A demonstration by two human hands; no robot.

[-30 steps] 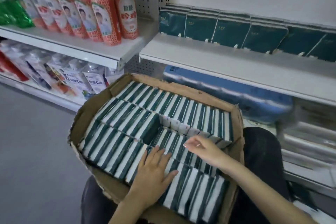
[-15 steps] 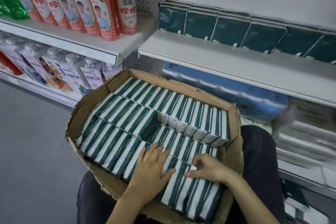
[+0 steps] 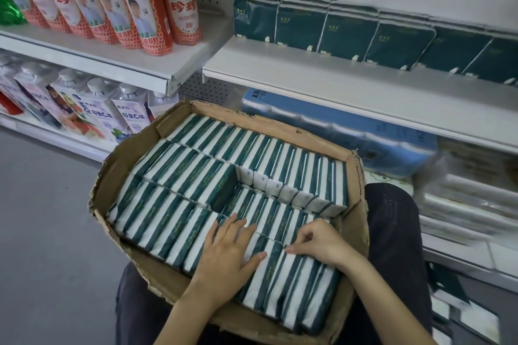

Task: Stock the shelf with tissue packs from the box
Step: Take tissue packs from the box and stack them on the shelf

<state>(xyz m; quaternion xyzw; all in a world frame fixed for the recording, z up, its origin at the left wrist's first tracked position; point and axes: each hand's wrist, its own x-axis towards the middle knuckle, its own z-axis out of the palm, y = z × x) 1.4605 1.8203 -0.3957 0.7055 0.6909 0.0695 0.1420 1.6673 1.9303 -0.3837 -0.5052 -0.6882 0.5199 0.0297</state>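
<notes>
The left hand (image 3: 227,255) lay flat, fingers straight, on the near tissue packs (image 3: 168,221). Beside it, the right hand (image 3: 316,243) curled its fingers round a few pack tops. Wedged so tightly, neighbouring packs could drag out and spill, or the torn cardboard box (image 3: 123,159) could tip off the lap, short of the shelf (image 3: 336,86).

Box (image 3: 356,176): rough torn brown cardboard. Tissue packs (image 3: 196,176): glossy plastic wrap. Shelf (image 3: 336,86): smooth white-painted metal.
</notes>
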